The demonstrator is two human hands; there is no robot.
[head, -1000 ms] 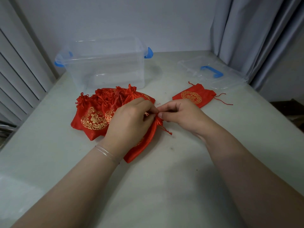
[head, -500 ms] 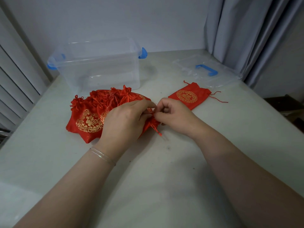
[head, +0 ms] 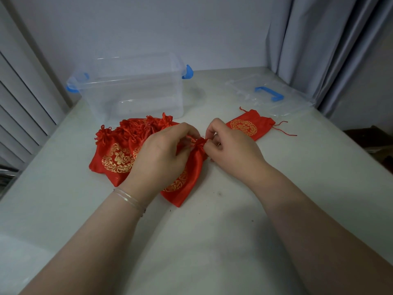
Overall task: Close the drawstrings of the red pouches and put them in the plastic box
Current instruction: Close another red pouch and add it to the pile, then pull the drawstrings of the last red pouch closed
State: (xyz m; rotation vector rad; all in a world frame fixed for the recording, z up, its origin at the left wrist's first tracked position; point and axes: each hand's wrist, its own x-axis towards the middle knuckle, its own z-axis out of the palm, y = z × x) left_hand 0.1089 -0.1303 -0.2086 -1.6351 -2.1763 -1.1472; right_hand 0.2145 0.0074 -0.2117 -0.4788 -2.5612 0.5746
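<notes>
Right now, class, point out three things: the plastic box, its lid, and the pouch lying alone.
plastic box [head: 136, 90], head view, on its clear front wall.
lid [head: 251, 90], head view, on the clear panel left of its blue handle.
lone pouch [head: 244, 127], head view, on its gold emblem.

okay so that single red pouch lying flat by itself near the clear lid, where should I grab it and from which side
Take the lone pouch at its open mouth, the far right end where the loose drawstrings trail out toward the lid. It lies flat on the table with that end clear, so coming from the right with the right hand looks easiest; pinch the cords there with the fingers.
</notes>
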